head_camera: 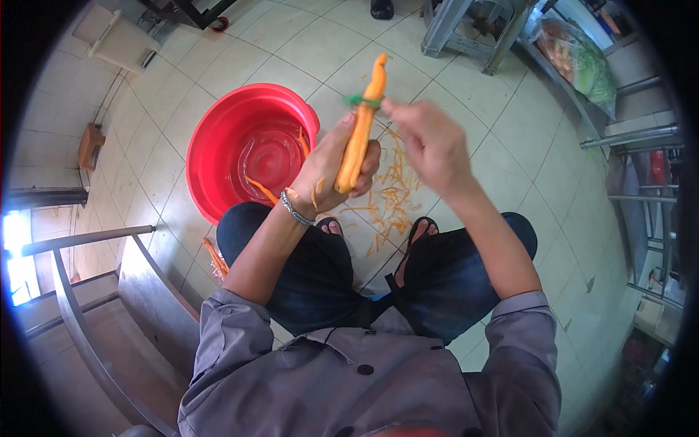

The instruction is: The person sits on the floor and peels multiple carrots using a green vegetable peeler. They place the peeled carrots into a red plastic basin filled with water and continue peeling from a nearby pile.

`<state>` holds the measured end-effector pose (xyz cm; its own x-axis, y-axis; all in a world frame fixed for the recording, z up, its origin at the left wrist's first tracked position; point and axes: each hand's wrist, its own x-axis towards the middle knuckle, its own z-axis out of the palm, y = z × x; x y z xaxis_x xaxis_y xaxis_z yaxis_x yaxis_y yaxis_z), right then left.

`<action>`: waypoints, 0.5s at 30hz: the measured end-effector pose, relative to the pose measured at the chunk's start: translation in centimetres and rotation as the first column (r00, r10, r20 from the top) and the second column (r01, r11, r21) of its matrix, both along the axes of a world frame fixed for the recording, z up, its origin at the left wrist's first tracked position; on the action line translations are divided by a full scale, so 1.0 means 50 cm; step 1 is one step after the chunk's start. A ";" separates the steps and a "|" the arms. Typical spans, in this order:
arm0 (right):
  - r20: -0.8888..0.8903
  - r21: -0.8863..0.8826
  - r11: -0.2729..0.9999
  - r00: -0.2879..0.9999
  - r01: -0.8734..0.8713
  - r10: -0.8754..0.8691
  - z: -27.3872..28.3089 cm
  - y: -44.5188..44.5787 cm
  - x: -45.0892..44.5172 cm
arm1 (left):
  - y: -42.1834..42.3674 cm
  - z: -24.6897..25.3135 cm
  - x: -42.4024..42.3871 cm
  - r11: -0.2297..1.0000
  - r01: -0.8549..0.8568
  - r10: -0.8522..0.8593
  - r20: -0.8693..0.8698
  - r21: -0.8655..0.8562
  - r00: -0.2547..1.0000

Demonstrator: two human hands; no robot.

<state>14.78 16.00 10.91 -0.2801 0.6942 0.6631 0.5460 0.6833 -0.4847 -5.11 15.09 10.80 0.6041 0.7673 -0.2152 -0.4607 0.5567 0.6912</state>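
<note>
My left hand point(333, 169) holds a peeled orange carrot point(357, 142), its crooked tip pointing away from me. A green peeler point(365, 101), blurred, lies across the carrot's upper part, with my right hand point(431, 142) closed on its right end. Bits of peel stick to my left hand and wrist near a bracelet. Left of my hands stands a red plastic tub point(205, 158) with several carrots point(262, 190) inside. Orange peelings point(393, 205) lie scattered on the tiles between my feet.
More carrots point(214, 258) lie by plastic wrap beside my left knee. A metal rack point(158, 284) stands at the left. At the right are metal shelves point(636, 136) and a bag of vegetables point(579, 65). A grey stool point(464, 41) stands ahead.
</note>
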 end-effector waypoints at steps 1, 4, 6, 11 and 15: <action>-0.006 0.035 0.996 0.997 0.076 -0.076 0.006 0.021 0.020 | -0.005 0.004 0.002 0.998 0.059 -0.059 -0.001 0.011 0.998; -0.086 -0.060 0.963 0.960 0.261 -0.265 0.017 0.053 0.067 | -0.001 -0.004 0.000 0.977 0.187 -0.190 0.013 0.101 0.982; -0.096 -0.085 0.960 0.957 0.268 -0.275 0.008 0.046 0.080 | 0.002 -0.005 0.001 0.974 0.209 -0.207 -0.024 0.093 0.978; -0.174 -0.422 0.900 0.965 0.105 -0.194 0.002 -0.021 0.030 | 0.015 -0.035 0.009 0.999 -0.029 0.023 -0.137 -0.039 0.990; -0.298 -0.541 0.831 0.953 -0.130 -0.045 -0.036 -0.052 -0.022 | 0.009 -0.027 0.028 0.979 -0.154 0.122 -0.224 -0.133 0.967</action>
